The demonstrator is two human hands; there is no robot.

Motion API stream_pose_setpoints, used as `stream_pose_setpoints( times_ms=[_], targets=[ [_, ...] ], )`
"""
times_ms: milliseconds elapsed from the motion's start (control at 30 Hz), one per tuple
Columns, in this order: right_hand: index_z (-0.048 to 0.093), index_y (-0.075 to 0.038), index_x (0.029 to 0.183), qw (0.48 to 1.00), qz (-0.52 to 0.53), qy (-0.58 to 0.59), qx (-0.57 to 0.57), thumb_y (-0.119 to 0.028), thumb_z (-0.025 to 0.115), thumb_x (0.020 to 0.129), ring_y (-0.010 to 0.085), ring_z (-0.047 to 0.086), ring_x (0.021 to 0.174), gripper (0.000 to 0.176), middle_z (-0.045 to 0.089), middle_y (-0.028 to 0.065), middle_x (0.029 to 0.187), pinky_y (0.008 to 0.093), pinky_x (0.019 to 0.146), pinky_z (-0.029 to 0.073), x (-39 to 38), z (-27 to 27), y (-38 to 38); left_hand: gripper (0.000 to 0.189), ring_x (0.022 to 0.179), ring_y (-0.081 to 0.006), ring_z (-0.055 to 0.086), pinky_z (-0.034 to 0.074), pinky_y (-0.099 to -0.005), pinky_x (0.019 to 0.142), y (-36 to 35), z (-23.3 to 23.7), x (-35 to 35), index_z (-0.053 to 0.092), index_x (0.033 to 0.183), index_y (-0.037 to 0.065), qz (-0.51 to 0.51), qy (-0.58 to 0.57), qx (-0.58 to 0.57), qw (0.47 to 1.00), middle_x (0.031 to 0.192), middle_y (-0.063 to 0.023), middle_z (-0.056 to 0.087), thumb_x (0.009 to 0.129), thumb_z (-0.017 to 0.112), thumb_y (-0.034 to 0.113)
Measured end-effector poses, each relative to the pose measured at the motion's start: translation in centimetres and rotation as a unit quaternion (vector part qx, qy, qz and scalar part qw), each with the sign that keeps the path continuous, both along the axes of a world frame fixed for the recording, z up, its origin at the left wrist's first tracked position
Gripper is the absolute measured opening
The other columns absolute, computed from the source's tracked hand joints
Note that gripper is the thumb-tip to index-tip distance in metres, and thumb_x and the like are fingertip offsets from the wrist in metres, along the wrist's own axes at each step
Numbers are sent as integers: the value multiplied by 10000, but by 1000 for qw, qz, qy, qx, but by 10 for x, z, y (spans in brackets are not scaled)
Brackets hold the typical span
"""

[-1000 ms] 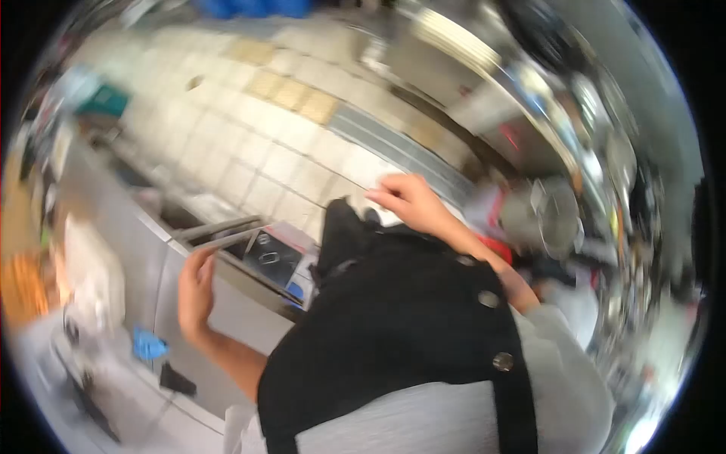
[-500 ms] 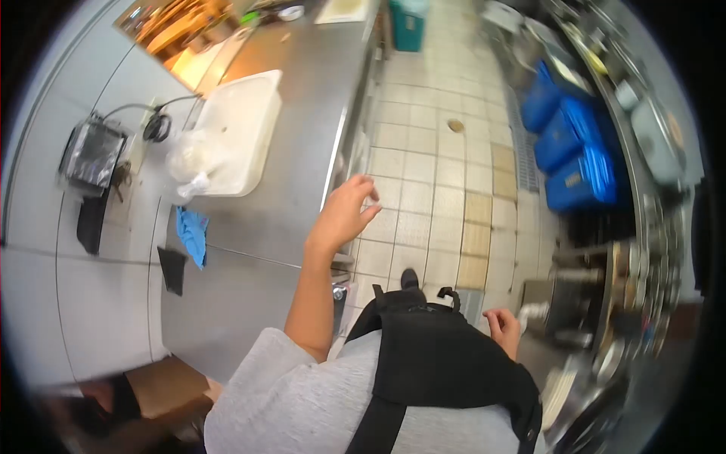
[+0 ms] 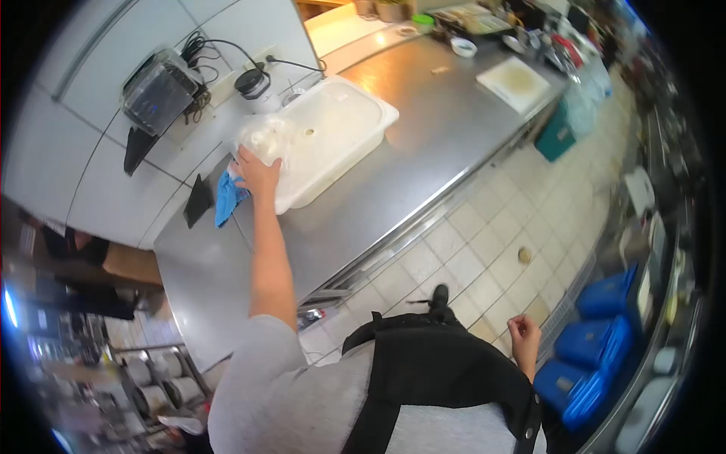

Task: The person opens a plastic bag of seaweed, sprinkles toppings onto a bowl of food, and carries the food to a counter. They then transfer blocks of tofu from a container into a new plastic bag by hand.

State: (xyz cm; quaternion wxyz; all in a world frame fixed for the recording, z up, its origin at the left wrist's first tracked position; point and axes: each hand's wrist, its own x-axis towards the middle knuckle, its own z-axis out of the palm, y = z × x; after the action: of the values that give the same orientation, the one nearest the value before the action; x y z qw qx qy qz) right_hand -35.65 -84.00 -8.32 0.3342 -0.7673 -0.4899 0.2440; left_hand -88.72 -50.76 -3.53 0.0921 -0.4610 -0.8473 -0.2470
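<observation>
My left hand (image 3: 259, 175) reaches over the steel counter to a clear plastic bag (image 3: 266, 138) with whitish contents. Its thumb and fingers are apart and touch the bag near its tied end; the grip is partly hidden. The bag rests on the near left corner of a white tub (image 3: 338, 163) with a lid. Just left of my fingers lies a crumpled blue cloth (image 3: 227, 201). My right hand (image 3: 523, 333) hangs low by my side over the floor. Its fingers are curled in, and nothing shows in them.
The steel counter (image 3: 333, 234) carries a white cutting board (image 3: 513, 84) and a small bowl (image 3: 463, 48) farther along. A cabled device (image 3: 159, 91) hangs on the tiled wall. Blue bins (image 3: 590, 344) stand to my right; a green bin (image 3: 556, 135) is beyond the counter's end.
My view has turned left toward the counter. My left hand has gone from above the counter's edge to the plastic bag. My right hand still hangs at my side.
</observation>
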Motion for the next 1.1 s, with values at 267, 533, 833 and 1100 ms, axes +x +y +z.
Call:
stream_pose_setpoints(
  times_ms=[267,533,833,1100],
  targets=[
    [572,9,737,973,227,37,-2,-39,625,767,82,461,569,78,531,38,621,239,521,375,73,31,227,628,1022,-305,552,409,-523,829,32,-32,-44,509,1127,-1,23,-119,-4,993,1043,-170,597,634,760,296],
    [590,7,766,897,436,45,50,-47,632,774,121,534,616,69,578,61,690,242,585,447,2,53,413,207,672,-123,535,431,-278,568,-46,65,-32,602,770,35,-3,-430,197,881,755,-39,582,658,699,180],
    [608,-22,997,832,526,168,-53,-329,619,822,181,618,770,353,646,112,876,313,694,490,-106,-21,546,59,649,-104,533,441,-255,585,-108,100,-9,640,702,33,6,-258,-123,958,657,-23,585,646,624,35],
    [589,20,943,868,478,132,-11,-398,587,820,298,610,732,436,625,188,797,389,666,480,-210,-53,581,104,514,-139,541,428,-288,501,-104,69,-75,667,683,22,50,-150,-213,964,545,-74,590,613,683,97]
  ],
)
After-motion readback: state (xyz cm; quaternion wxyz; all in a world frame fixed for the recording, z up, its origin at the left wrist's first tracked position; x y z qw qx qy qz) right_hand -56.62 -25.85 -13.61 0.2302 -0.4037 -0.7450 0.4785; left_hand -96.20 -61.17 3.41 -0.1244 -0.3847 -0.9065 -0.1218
